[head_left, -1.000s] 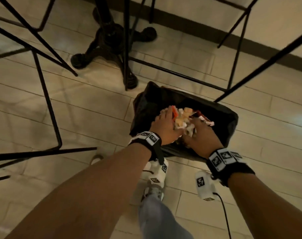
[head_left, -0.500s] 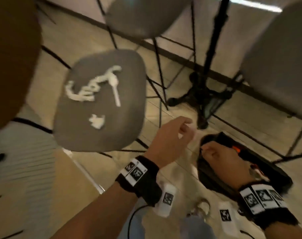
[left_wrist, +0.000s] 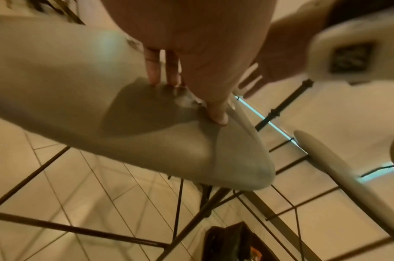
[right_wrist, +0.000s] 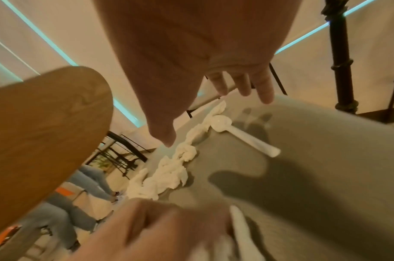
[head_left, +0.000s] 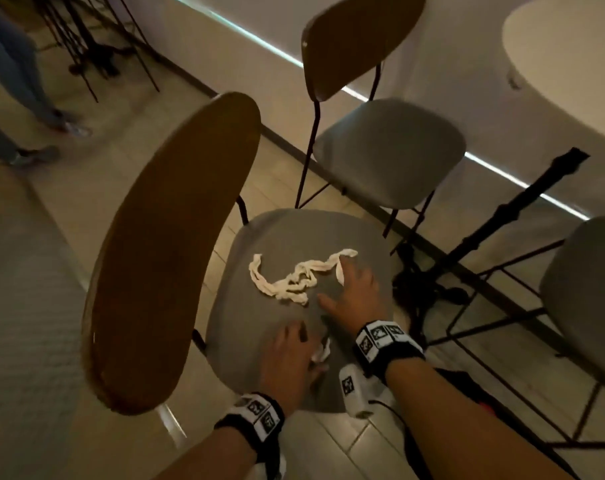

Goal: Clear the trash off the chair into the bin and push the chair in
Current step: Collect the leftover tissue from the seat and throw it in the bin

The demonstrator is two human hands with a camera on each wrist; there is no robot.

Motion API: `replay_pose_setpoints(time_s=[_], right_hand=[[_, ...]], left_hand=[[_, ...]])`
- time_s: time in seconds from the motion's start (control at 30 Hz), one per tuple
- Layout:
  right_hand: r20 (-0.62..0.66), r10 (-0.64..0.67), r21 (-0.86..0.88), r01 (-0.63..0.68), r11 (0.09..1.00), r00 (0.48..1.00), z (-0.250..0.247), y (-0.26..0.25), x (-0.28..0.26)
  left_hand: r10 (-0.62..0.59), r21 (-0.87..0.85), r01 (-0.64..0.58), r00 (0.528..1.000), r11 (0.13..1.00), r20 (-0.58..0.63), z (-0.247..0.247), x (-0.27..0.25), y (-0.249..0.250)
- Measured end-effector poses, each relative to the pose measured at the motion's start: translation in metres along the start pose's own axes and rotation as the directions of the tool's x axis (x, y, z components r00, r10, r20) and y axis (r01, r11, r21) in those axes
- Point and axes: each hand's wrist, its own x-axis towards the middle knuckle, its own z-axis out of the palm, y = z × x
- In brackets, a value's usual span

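Observation:
The chair has a grey seat (head_left: pixel 280 237) and a wooden back (head_left: pixel 169 244). A twisted white tissue (head_left: pixel 287 282) lies across the seat, with a white plastic spoon (right_wrist: pixel 243 134) beside its far end. My right hand (head_left: pixel 339 285) is over that end, fingers straight and spread, holding nothing. My left hand (head_left: pixel 304 344) is at the near part of the seat. Its fingertips (left_wrist: pixel 153 79) and thumb press down around a small white scrap (left_wrist: pixel 189 100). The black bin bag (head_left: pixel 467 382) stands on the floor at the lower right, mostly hidden behind my right forearm.
A second chair (head_left: pixel 387 150) stands just behind, and a third grey seat (head_left: pixel 588 299) is at the right edge. A black table pedestal (head_left: pixel 502 220) rises between them under a white tabletop (head_left: pixel 571 64). A person's legs (head_left: pixel 14 81) are at the upper left.
Both hands have left the bin, where they dropped trash, and come up onto the chair seat. My view has swung from the bin to the chair.

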Motion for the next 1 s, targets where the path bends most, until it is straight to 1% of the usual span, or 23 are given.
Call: replay_pose_setpoints(time_s=[0.03,0.07,0.1,0.17,0.23,0.3,0.37,0.43,0.5,0.53,0.6,0.67,0.7,0.73,0.8,0.83,0.9,0.93,1.0], right_hand=[[0.002,0.047,0.008,-0.047,0.999,0.999,0.006,-0.007,0.013],[0.009,0.088,0.004,-0.088,0.996,0.996,0.012,-0.015,0.024],[0.028,0.120,-0.024,-0.119,0.993,0.992,0.018,-0.023,0.034],[0.064,0.148,-0.136,-0.138,0.981,0.987,0.035,-0.042,0.049],[0.099,0.128,-0.239,-0.101,0.966,0.987,0.057,-0.062,0.054],[0.105,0.057,-0.351,-0.017,0.936,0.993,0.082,-0.075,0.048],[0.067,-0.039,-0.439,0.065,0.896,0.997,0.097,-0.077,0.037],[0.001,-0.169,-0.412,0.155,0.898,0.986,0.103,-0.064,0.027],[-0.034,-0.272,-0.344,0.244,0.907,0.962,0.106,-0.045,0.022],[-0.033,-0.299,-0.319,0.273,0.908,0.954,0.106,-0.038,0.021],[-0.008,-0.305,-0.265,0.292,0.919,0.952,0.103,-0.031,0.018],[-0.014,-0.266,-0.175,0.259,0.950,0.964,0.097,-0.029,0.018],[-0.038,-0.233,-0.079,0.230,0.970,0.972,0.091,-0.028,0.016],[-0.075,-0.193,0.051,0.197,0.979,0.978,0.081,-0.026,0.015],[-0.181,-0.098,0.275,0.146,0.950,0.979,0.051,-0.012,0.003],[-0.215,-0.058,0.324,0.127,0.937,0.975,0.033,0.000,-0.007],[-0.242,-0.026,0.344,0.110,0.933,0.970,-0.001,0.035,-0.035],[-0.248,-0.024,0.331,0.108,0.937,0.968,-0.016,0.055,-0.053],[-0.252,0.009,0.305,0.071,0.950,0.968,-0.036,0.106,-0.089]], left_hand=[[0.038,-0.009,-0.038,0.999,0.999,0.002,0.002,0.001,-0.002],[0.041,-0.052,-0.041,0.999,0.998,-0.007,0.005,0.002,-0.005],[0.010,-0.129,-0.014,1.000,0.992,-0.027,0.006,0.002,-0.010],[-0.125,-0.315,0.103,0.991,0.944,-0.051,0.005,-0.002,-0.022],[-0.293,-0.472,0.217,0.951,0.854,-0.094,0.003,-0.006,-0.041],[-0.402,-0.583,0.250,0.904,0.773,-0.144,0.001,-0.010,-0.058],[-0.456,-0.642,0.247,0.871,0.726,-0.180,-0.003,-0.011,-0.072],[-0.492,-0.665,0.264,0.852,0.698,-0.178,-0.010,-0.007,-0.076],[-0.511,-0.671,0.292,0.847,0.681,-0.150,-0.019,0.002,-0.075],[-0.499,-0.671,0.283,0.853,0.685,-0.150,-0.023,0.006,-0.073],[-0.435,-0.674,0.215,0.883,0.707,-0.175,-0.026,0.014,-0.072],[-0.370,-0.674,0.160,0.911,0.721,-0.180,-0.030,0.018,-0.073],[-0.347,-0.669,0.141,0.919,0.730,-0.185,-0.032,0.020,-0.072],[-0.329,-0.667,0.126,0.926,0.734,-0.188,-0.031,0.021,-0.070],[-0.261,-0.678,0.075,0.949,0.731,-0.176,-0.032,0.022,-0.056],[-0.202,-0.677,0.026,0.962,0.735,-0.181,-0.032,0.022,-0.043],[-0.059,-0.657,-0.079,0.981,0.749,-0.184,-0.032,0.021,-0.005],[0.010,-0.648,-0.114,0.987,0.753,-0.162,-0.031,0.020,0.018],[0.143,-0.654,-0.148,0.988,0.742,-0.061,-0.019,0.018,0.075]])
